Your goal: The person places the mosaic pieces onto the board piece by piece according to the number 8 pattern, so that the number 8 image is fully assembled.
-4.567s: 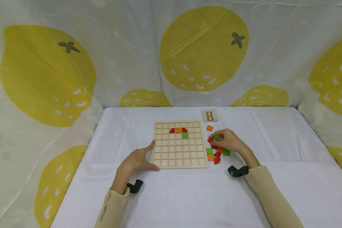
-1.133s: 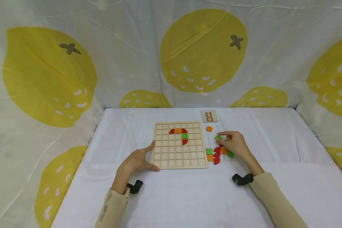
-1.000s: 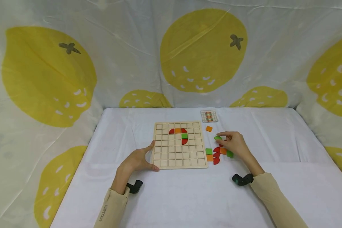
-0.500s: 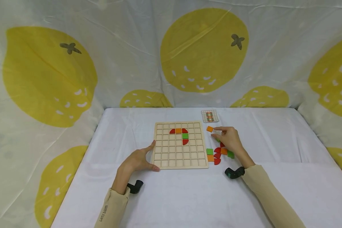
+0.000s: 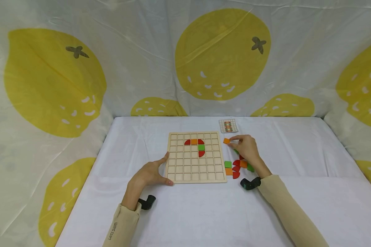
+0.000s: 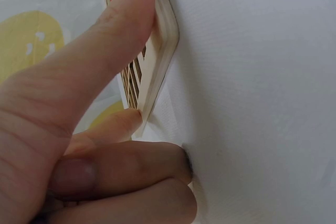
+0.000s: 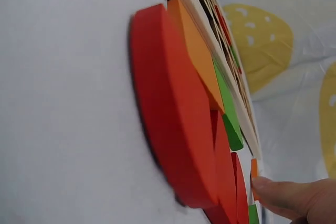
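Observation:
My left hand (image 5: 148,174) steadies the wooden grid board (image 5: 191,168) at its near left corner. In the left wrist view its thumb and index finger lie straight against the board's edge, the other fingers bent on the cloth. Five cells bear tiles: red quarter-rounds (image 5: 202,154), an orange square (image 5: 194,141) and a green square (image 5: 201,147). Right of the board my right hand (image 5: 246,148) pinches a loose orange square tile (image 5: 226,141) between thumb and index finger. Below that hand lie more tiles, including a green square (image 5: 227,164); the hand partly hides some.
A small card (image 5: 228,126) printed with a coloured grid pattern lies behind the tiles. Red quarter-rounds (image 7: 168,103) fill much of the right wrist view. White cloth (image 5: 185,212) covers the table, and a lemon-printed curtain (image 5: 142,61) surrounds it.
A red quarter-round came onto the board below the green tile. My right hand left a green tile in the pile, moved up and left, and took hold of the orange square. The left hand stayed.

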Available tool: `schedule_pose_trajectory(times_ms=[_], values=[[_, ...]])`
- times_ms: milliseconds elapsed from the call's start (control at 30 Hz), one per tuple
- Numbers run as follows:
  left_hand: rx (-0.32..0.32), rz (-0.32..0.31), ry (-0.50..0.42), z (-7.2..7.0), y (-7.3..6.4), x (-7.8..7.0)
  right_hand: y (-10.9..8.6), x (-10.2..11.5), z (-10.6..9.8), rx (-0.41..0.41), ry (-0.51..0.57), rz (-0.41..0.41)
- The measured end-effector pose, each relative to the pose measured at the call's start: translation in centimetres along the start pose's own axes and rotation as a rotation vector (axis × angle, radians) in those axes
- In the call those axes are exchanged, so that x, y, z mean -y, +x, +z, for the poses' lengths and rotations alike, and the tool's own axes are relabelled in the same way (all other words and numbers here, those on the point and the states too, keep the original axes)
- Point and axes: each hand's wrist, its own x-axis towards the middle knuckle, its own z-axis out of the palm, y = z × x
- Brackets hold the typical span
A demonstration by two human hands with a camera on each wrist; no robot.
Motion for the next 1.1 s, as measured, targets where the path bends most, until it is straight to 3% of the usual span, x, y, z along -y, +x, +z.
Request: schedule_pose_trajectory(times_ms=[433,833,967,1100], values=[[-0.001,-0.002,0.011,-0.1,0.0,-0.1,-1.2,-0.4,-0.8,0.129,0.053,0.036],[0.008,-0.006,-0.013,0.1,0.2,0.1,-1.1,0.0,-0.5,0.109,0.053,-0.032],[0.007,-0.005,-0.007,0.0,0.2,0.1,-1.6,1.0,0.0,0.089,0.089,-0.057],[0.004,-0.003,0.005,0.0,0.2,0.1,-2.1,2.4,1.2,0.138,0.143,-0.109]])
